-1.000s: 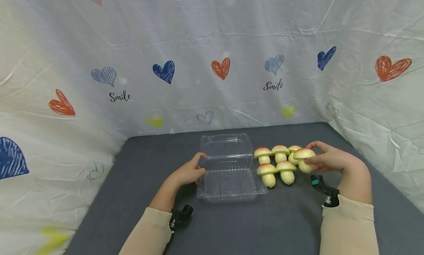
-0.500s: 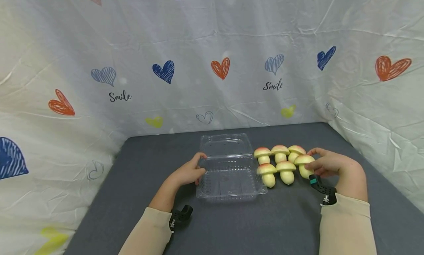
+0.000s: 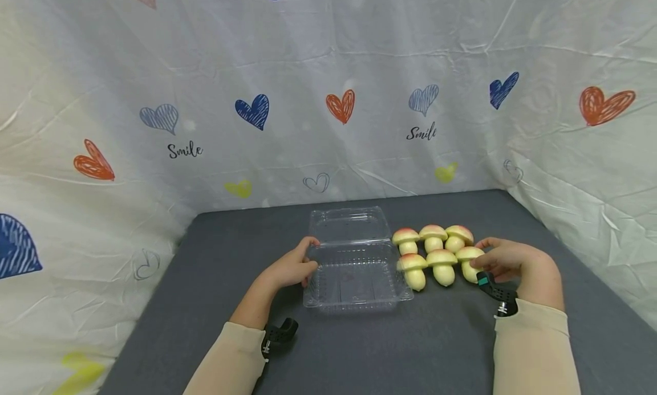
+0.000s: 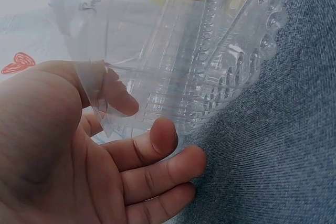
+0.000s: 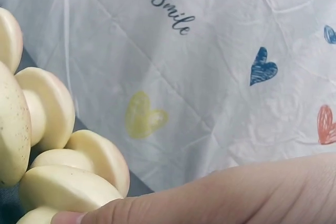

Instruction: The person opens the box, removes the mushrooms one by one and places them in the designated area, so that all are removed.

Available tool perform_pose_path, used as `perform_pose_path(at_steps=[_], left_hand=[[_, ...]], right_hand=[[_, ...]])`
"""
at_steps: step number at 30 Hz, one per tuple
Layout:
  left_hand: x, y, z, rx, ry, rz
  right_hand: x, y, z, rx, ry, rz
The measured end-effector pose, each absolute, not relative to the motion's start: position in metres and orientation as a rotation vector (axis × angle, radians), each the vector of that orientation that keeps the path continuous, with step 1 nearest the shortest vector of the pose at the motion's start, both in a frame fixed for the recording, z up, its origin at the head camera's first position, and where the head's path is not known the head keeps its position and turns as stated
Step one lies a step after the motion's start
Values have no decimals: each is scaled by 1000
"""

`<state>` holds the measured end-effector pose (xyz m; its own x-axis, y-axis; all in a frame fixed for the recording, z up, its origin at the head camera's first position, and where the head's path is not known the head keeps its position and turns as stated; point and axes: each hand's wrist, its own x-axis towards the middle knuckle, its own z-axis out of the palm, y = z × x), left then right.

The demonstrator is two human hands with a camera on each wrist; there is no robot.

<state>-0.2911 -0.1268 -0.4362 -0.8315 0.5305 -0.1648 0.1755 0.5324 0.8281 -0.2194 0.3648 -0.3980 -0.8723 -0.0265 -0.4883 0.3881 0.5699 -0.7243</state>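
Observation:
A clear plastic clamshell container [image 3: 354, 302] lies on the dark table with its lid folded back, away from me. At its left edge, my left hand [image 3: 290, 268] pinches the rim between thumb and finger; the left wrist view shows the thumb [image 4: 121, 95] through the plastic. To the right of the container stand pale yellow toy mushrooms with reddish cap tops, in two rows of three. My right hand [image 3: 515, 262] holds the front-right mushroom [image 3: 468, 257] by its cap, beside the middle front mushroom [image 3: 443, 267]. Most of the right fingers are hidden in the right wrist view.
The back-right mushroom [image 3: 458, 238] stands just behind the held one. A dark grey cloth covers the table [image 3: 390, 355]. White sheeting [image 3: 287, 58] printed with hearts hangs around the back and sides. Each wrist wears a black strap mount.
My right hand has lowered the mushroom toward me and set it at the right end of the front row, uncovering the back-right mushroom. The left hand and container stay put.

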Motion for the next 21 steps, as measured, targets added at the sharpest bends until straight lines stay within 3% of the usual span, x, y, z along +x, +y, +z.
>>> perform_pose_path(at_steps=[13,21], left_hand=[[-289,-137,-435,572,2373,1190],[-277,-151,-432,538,2465,1098]], right_hand=[[-224,355,-396,307,2376,-1185],[-196,336,-375,297,2520,-1034]])
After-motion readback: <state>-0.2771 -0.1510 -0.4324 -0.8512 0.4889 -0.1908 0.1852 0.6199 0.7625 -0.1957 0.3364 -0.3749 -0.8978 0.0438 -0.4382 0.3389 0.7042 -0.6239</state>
